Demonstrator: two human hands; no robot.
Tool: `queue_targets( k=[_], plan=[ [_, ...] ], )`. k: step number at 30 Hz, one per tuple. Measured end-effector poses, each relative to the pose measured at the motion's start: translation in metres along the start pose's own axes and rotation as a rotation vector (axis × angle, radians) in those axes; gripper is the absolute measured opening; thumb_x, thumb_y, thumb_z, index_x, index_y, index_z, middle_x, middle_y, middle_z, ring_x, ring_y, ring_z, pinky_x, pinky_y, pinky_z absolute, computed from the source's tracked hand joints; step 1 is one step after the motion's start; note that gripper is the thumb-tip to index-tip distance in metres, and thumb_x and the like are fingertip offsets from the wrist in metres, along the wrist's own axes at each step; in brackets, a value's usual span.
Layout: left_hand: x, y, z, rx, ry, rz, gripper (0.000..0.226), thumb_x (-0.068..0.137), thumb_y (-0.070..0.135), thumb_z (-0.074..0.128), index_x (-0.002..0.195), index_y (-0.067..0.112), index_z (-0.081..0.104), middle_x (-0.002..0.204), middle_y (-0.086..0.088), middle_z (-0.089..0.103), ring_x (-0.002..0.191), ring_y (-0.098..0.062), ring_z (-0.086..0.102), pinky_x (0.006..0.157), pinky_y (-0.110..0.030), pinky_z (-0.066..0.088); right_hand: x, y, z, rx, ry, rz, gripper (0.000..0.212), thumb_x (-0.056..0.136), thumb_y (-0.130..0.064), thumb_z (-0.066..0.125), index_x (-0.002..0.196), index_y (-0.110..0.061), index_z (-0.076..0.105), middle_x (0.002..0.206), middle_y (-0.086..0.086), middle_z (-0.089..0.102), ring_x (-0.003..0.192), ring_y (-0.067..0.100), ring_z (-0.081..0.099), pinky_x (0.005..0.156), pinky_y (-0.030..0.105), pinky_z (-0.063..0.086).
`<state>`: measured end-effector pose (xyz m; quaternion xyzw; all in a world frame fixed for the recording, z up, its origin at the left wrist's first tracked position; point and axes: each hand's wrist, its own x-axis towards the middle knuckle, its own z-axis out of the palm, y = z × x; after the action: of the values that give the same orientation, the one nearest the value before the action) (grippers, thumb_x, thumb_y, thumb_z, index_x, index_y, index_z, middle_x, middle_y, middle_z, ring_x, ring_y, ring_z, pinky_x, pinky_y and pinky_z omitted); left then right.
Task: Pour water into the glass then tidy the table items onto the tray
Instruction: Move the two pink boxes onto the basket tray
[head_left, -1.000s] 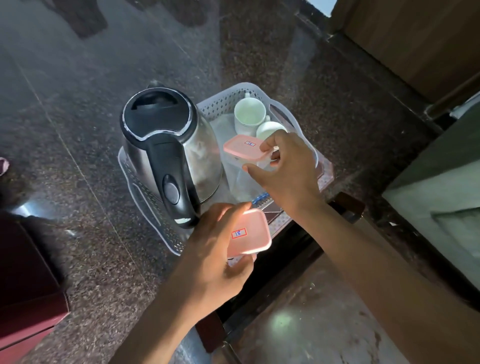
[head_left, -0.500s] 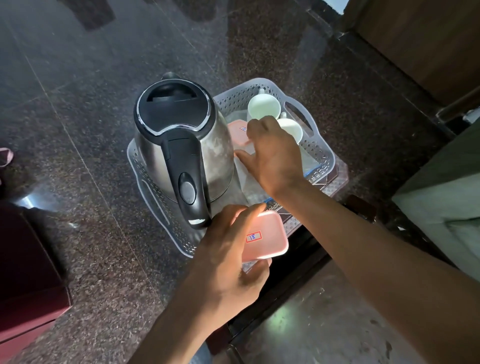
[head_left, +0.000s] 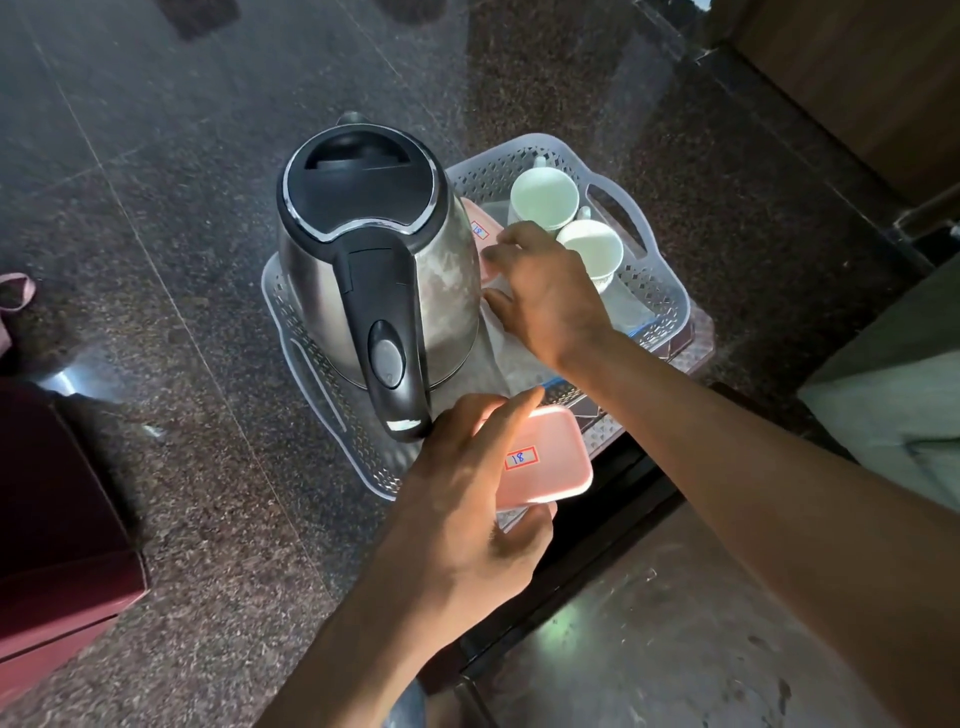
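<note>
the right hand (head_left: 545, 296) sets a pink-lidded box (head_left: 480, 234) into the tray (head_left: 660, 291) between kettle (head_left: 374, 280) and cups (head_left: 544, 197), fingers loosely around it, while the left hand (head_left: 467, 509) grips a second box (head_left: 540, 462) at the tray's near edge, likely next in.

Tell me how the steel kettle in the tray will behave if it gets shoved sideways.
The kettle looks tall and narrows upward from a wide base, so it probably slides before tipping. Its handle overhangs one side, so it may twist. It stands in a light plastic tray, which might shift with it. Water level is not visible, so weight is uncertain.
</note>
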<state>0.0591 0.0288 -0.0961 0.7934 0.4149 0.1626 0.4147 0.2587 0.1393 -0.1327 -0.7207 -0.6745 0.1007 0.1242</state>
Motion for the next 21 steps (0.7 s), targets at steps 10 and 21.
queue_targets(
  k=[10, 21],
  plan=[
    [0.001, -0.002, 0.008, -0.041, 0.050, -0.024, 0.083, 0.077, 0.027, 0.074, 0.157, 0.029, 0.054, 0.141, 0.013, 0.052, 0.119, -0.006, 0.058, 0.103, -0.026, 0.054, -0.061, 0.013, -0.046, 0.485, 0.065, 0.166, 0.021, 0.089, -0.010, 0.081, 0.109, -0.014, 0.081, 0.102, 0.000, 0.081, 0.096, 0.015, 0.075, 0.090, 0.035, 0.060],
    [0.020, 0.001, 0.023, -0.109, 0.087, -0.021, 0.078, 0.077, 0.020, 0.074, 0.153, 0.025, 0.057, 0.141, 0.008, 0.056, 0.130, -0.018, 0.061, 0.109, -0.032, 0.054, -0.145, 0.028, -0.074, 0.877, -0.280, 0.053, 0.055, 0.084, 0.021, 0.066, 0.127, -0.013, 0.071, 0.126, -0.001, 0.075, 0.126, 0.011, 0.068, 0.113, 0.032, 0.052]
  ],
)
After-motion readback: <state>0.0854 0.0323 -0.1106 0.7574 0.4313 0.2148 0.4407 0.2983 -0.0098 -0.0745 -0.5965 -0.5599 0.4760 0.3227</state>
